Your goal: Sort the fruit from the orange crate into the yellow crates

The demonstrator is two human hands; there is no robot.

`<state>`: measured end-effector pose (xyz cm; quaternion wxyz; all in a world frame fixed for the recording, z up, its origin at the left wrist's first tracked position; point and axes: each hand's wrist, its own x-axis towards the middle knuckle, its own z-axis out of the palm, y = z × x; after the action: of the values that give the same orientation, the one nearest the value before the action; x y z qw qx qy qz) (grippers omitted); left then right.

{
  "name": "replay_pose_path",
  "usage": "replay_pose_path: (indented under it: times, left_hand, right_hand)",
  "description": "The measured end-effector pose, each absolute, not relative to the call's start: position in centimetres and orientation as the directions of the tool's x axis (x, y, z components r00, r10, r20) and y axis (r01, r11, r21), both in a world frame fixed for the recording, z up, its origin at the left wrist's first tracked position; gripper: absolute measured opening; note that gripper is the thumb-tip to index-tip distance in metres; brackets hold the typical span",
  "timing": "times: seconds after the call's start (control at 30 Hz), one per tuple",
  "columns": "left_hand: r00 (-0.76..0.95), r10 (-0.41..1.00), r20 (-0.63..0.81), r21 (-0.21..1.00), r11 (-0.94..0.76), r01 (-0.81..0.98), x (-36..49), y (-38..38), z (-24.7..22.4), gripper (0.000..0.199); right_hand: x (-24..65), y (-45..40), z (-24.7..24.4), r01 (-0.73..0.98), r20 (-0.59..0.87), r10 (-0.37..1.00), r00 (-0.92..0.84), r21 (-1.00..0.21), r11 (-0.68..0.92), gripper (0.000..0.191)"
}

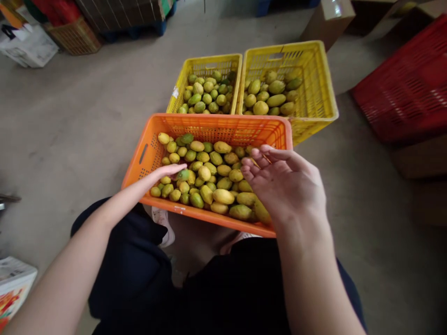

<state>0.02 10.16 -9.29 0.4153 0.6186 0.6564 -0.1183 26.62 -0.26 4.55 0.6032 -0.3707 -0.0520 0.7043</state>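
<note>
An orange plastic crate [139, 173] stands before my knees, holding many oval yellow and green fruits that look like lemons [223, 196]. My left hand [173, 169] reaches over its left part with fingers stretched out. Just under those fingertips lies a green fruit [183, 175]; I cannot tell whether they touch it. Above the crate's right end, my right hand [284, 179] is turned palm up, fingers loosely bent and apart, with nothing in it. It hides some fruits and part of the crate's right side.
Two yellow crates [330, 93] with similar fruits stand directly behind the orange one. At the right is a red crate [405, 83], with a cardboard box [330, 21] farther back. A wicker-like basket [75, 37] and a white bag [30, 44] sit at the far left.
</note>
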Motion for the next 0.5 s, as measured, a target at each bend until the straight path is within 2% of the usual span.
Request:
replay_pose_path:
  times: [0.07, 0.17, 0.2, 0.3, 0.37, 0.43, 0.5]
  left_hand:
    - [0.236, 0.632, -0.738, 0.502, 0.281, 0.818, 2.8, 9.8, -5.8, 0.06]
    - [0.458, 0.568, -0.684, 0.711, 0.375, 0.595, 6.5, 8.6, -0.3, 0.081]
    - [0.486, 0.579, -0.654, 0.748, 0.404, 0.526, 7.3, 8.1, 1.4, 0.085]
    - [0.411, 0.698, -0.587, 0.796, 0.403, 0.453, 8.6, 6.7, 5.0, 0.081]
    - [0.402, 0.702, -0.588, 0.79, 0.392, 0.471, 8.2, 6.1, 5.8, 0.074]
    - [0.452, 0.676, -0.582, 0.805, 0.401, 0.436, 7.2, 6.0, 5.1, 0.064]
    - [0.456, 0.709, -0.538, 0.839, 0.401, 0.368, 5.8, 6.3, 2.7, 0.054]
  right_hand:
    - [25.7, -0.2, 4.2, -0.768, -0.44, 0.898, 0.01, -0.578, -0.275, 0.008]
    - [24.2, 0.0, 3.9, -0.727, -0.423, 0.905, 0.046, -0.636, -0.26, 0.009]
    - [23.8, 0.0, 3.9, -0.725, -0.425, 0.903, 0.053, -0.638, -0.258, 0.01]
    - [23.2, 0.2, 4.1, -0.758, -0.488, 0.873, 0.02, -0.576, -0.305, 0.015]
    - [23.2, 0.2, 4.3, -0.793, -0.55, 0.835, -0.016, -0.502, -0.346, 0.01]
    - [23.3, 0.2, 4.3, -0.821, -0.599, 0.8, -0.037, -0.438, -0.366, 0.004]
    - [23.5, 0.3, 4.2, -0.85, -0.632, 0.774, -0.028, -0.393, -0.351, 0.005]
